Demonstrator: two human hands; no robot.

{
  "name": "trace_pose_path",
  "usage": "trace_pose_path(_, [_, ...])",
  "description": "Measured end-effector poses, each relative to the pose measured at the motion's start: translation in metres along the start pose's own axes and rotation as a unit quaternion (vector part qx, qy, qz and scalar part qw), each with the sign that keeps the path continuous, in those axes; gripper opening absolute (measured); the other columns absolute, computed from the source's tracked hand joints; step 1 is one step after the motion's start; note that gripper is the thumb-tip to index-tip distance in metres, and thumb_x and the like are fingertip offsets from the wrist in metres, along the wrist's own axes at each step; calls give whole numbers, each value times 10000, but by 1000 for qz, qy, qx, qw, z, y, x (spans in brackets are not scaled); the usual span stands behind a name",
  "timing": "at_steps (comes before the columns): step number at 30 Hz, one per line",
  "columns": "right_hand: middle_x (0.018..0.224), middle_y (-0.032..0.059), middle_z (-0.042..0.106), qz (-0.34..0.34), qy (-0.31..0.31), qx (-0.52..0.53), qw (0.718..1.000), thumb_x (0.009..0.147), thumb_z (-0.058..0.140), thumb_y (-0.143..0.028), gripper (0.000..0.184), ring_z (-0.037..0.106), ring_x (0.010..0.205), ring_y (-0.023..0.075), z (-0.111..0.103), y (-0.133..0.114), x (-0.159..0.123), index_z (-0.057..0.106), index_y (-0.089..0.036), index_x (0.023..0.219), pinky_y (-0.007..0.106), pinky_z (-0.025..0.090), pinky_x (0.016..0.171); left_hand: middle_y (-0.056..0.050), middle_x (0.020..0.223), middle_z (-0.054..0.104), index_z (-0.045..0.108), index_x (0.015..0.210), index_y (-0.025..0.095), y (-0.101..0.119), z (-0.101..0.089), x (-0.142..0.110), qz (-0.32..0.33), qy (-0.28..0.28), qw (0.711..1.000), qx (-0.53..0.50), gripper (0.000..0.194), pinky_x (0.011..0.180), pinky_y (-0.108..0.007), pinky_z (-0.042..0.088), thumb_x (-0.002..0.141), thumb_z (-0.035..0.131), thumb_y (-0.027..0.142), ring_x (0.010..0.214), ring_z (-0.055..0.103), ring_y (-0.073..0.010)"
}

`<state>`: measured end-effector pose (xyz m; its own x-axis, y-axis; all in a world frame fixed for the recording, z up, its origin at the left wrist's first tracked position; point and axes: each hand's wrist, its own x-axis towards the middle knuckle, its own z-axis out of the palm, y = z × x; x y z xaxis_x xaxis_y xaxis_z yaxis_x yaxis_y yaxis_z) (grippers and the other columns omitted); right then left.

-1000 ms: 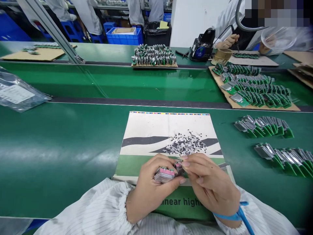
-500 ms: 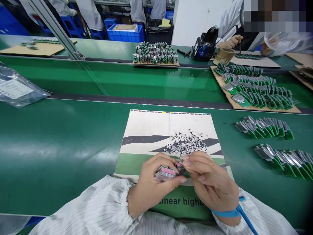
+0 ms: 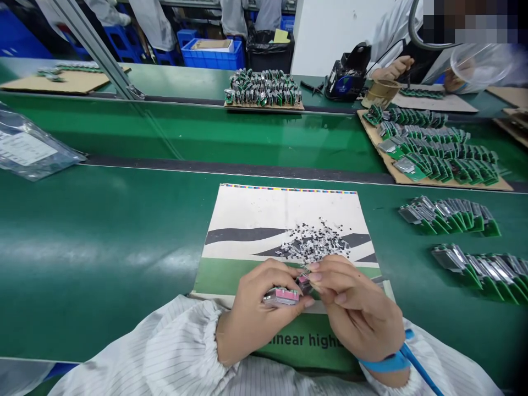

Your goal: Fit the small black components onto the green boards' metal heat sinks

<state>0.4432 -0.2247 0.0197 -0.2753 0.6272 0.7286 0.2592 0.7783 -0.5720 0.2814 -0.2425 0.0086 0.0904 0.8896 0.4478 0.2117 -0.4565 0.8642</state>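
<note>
My left hand [image 3: 258, 308] is shut around a small electronic module [image 3: 281, 296] with a pink top and a metal body. My right hand [image 3: 355, 311] pinches a small dark component [image 3: 304, 283] at the module's end, its fingertips touching my left fingers. Just above both hands, a heap of tiny black components with silver leads [image 3: 315, 242] lies on a printed card [image 3: 289, 206]. Both hands rest over the card's lower edge. The fingers hide part of the module.
Rows of green boards with metal parts [image 3: 449, 217] stand to my right on the green belt [image 3: 103, 220]. A plastic bag [image 3: 25, 148] lies far left. Beyond, boards fill a cardboard sheet [image 3: 429, 168]. A co-worker's hand [image 3: 394, 69] works near a soldering station [image 3: 348, 74].
The module in my left hand has tilted, now showing its pink top more flatly. My right fingers stay at its end. The whole scene has shifted slightly in view.
</note>
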Motion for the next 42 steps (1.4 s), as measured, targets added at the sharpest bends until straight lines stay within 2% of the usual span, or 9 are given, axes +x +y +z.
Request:
trace_pose_path(3, [758, 25, 705, 5, 15, 12, 1000, 828, 525, 35, 261, 699, 824, 213, 0, 1, 0, 473, -218, 789, 389, 604, 713, -27, 787, 711, 605, 737, 196, 0, 0, 0, 3, 4, 1000, 14, 209, 679, -227, 562, 669, 792, 132, 740, 678, -148])
trace_pose_path(7, [778, 47, 723, -30, -37, -38, 998, 868, 504, 0, 208, 696, 849, 221, -3, 0, 1, 566, -195, 901, 373, 599, 662, -39, 793, 707, 608, 734, 199, 2, 0, 0, 4, 7, 1000, 25, 185, 645, -248, 569, 683, 777, 144, 709, 678, -159])
trace_pose_path(10, [860, 85, 731, -12, -43, -52, 998, 891, 516, -37, 182, 696, 849, 222, -5, -1, -1, 597, -171, 984, 367, 586, 631, -40, 798, 706, 608, 743, 200, 3, -1, 1, 9, 7, 1000, 26, 176, 642, -239, 568, 696, 763, 130, 709, 679, -153])
trace_pose_path(16, [820, 88, 726, -42, -52, -61, 996, 878, 525, -2, 203, 698, 883, 225, -6, -1, -1, 600, -137, 1009, 381, 591, 717, -41, 789, 708, 597, 731, 198, 4, 0, 2, 10, 8, 999, 36, 157, 634, -243, 567, 728, 754, 193, 705, 681, -153])
trace_pose_path(23, [801, 65, 727, -36, -31, -51, 998, 868, 505, 10, 204, 700, 842, 226, -2, 0, 0, 586, -171, 918, 375, 585, 662, -38, 777, 702, 597, 737, 194, 5, -1, 3, 18, 10, 999, 39, 169, 637, -228, 564, 717, 764, 174, 719, 680, -152])
trace_pose_path(26, [793, 32, 728, -10, 4, -9, 1000, 827, 530, 39, 255, 702, 832, 230, 1, 1, -2, 510, -214, 803, 406, 582, 698, -40, 764, 696, 599, 738, 194, 5, 0, 3, 21, 8, 999, 35, 163, 636, -235, 567, 724, 761, 194, 712, 678, -156])
trace_pose_path(31, [781, 30, 721, 28, 39, 34, 998, 833, 536, 25, 270, 701, 810, 234, 6, 3, -5, 465, -227, 768, 441, 576, 726, -41, 778, 699, 602, 740, 196, 4, 0, 1, 16, 3, 999, 30, 171, 644, -243, 569, 711, 770, 190, 710, 675, -156])
trace_pose_path(36, [793, 33, 714, 23, 33, 28, 999, 871, 532, -21, 219, 694, 843, 244, 6, 4, -6, 507, -234, 828, 462, 580, 736, -37, 773, 697, 606, 739, 199, 2, 1, 1, 13, 1, 999, 34, 170, 639, -248, 567, 707, 772, 187, 714, 673, -159])
trace_pose_path(42, [999, 68, 676, 71, 64, 120, 988, 853, 574, -7, 303, 657, 958, 237, 7, 2, -12, 526, -217, 1066, 473, 567, 827, -40, 788, 691, 604, 752, 201, 3, 0, 2, 14, -2, 1000, 14, 145, 632, -246, 565, 735, 746, 179, 713, 673, -156])
